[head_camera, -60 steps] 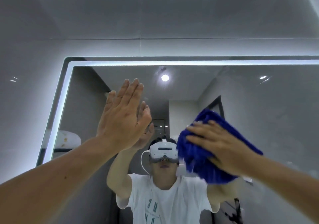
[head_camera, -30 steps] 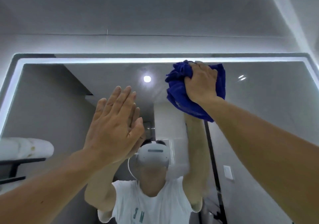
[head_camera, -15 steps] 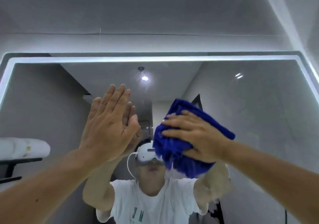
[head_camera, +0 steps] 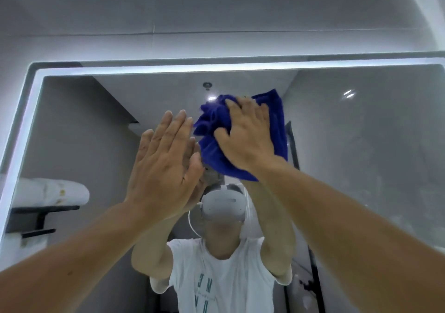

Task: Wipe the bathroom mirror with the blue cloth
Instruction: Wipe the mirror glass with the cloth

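Soft, light blue cloth [head_camera: 277,129] is being pressed to the mirror [head_camera: 361,144] by the right hand [head_camera: 245,139], fingers spread over its bunched middle (best held there); the left hand [head_camera: 166,165] is being laid flat, holding nothing.

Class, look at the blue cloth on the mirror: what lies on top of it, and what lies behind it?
The right hand presses on the blue cloth, fingers spread. Behind it is the mirror; the glass that it covers is hidden.
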